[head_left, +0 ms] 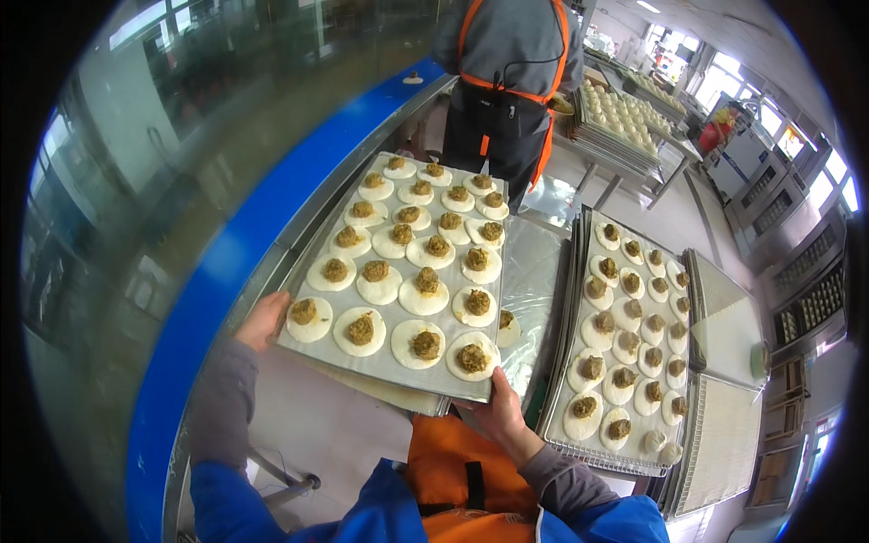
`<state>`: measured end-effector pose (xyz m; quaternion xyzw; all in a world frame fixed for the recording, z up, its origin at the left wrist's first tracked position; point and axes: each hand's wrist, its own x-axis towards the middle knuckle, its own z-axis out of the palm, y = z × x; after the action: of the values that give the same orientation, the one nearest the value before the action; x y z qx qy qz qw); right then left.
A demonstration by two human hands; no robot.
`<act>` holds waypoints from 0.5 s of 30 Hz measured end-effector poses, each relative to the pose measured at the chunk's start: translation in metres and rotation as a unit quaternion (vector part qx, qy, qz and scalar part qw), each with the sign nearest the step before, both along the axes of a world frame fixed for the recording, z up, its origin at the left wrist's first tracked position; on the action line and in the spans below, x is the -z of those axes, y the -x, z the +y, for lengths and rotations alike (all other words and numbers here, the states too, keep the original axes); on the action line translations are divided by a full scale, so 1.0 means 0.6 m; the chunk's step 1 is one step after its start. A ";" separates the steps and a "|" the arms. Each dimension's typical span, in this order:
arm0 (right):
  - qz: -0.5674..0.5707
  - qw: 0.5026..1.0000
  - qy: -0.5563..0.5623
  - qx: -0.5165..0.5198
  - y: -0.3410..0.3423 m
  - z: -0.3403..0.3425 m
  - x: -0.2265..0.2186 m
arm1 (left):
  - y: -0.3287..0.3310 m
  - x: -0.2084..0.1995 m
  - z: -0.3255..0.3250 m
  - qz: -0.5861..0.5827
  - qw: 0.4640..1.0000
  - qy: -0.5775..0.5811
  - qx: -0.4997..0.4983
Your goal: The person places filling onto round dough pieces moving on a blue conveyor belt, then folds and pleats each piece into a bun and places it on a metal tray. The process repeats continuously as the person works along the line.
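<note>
My left hand (264, 321) is closed on the left near corner of a metal baking tray (385, 366). The right near corner is gripped by my right hand (500, 407), its thumb on the rim. Rows of flat white dough rounds (360, 331) cover this tray, each with a lump of brownish-green filling (425, 344) in the middle. Beneath it the edge of another tray or board (412, 395) juts out toward me. The fingers under the tray are hidden.
To my right a stack of trays (546, 425) carries more filled rounds, beside bare mesh racks (720, 443). A blue-edged conveyor (195, 317) runs along my left. A person (507, 100) in an orange-strapped apron stands ahead. Trays of dough balls (620, 118) stand farther back.
</note>
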<state>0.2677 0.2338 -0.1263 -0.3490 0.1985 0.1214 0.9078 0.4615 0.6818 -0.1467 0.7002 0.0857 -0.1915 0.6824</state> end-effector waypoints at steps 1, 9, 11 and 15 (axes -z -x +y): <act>0.007 1.000 -0.012 0.015 -0.001 0.007 -0.004 | 0.002 0.001 0.008 -0.013 1.000 0.004 -0.015; -0.038 0.996 0.070 0.028 0.013 -0.024 -0.046 | 0.037 0.034 0.001 -0.046 0.997 -0.039 -0.057; -0.031 0.996 0.080 0.029 0.020 -0.038 -0.060 | 0.060 0.027 -0.006 -0.054 0.998 0.006 -0.030; 0.003 0.990 0.144 0.004 0.036 -0.066 -0.096 | 0.124 -0.001 -0.049 -0.068 0.991 0.019 -0.112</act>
<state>0.2463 0.1945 -0.0689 -0.4749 0.2181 0.0894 0.8479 0.3872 0.6525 -0.1464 0.6847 0.1135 -0.0677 0.7168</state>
